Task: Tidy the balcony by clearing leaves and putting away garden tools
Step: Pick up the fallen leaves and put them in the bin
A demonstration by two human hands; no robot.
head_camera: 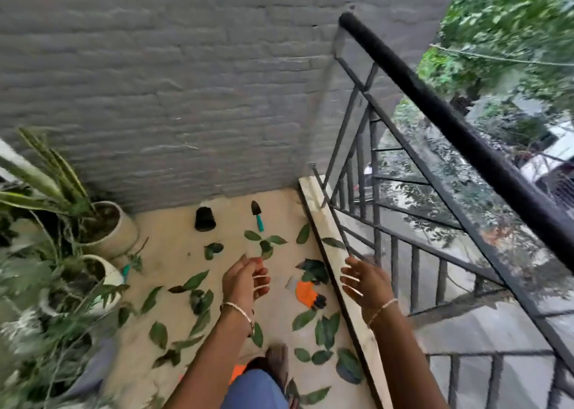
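Reaching over the floor [174,253], the left hand [245,279] is hovering on the person's side of the trowel [257,219], its grip loosely curled at a leafy sprig [265,244]; I cannot tell whether it is pinching it. Right of the trowel, the right hand [366,284] is spreading a wide grip. Leaves [195,279] are lying scattered around the trowel.

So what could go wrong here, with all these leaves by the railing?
The leaf on the ledge, or the sprig the left hand seems to pinch, could slip through the open railing and fall outside. The trowel and tipped black pot lie loose on the floor, easy to trip over. Scattered leaves underfoot might be slippery.
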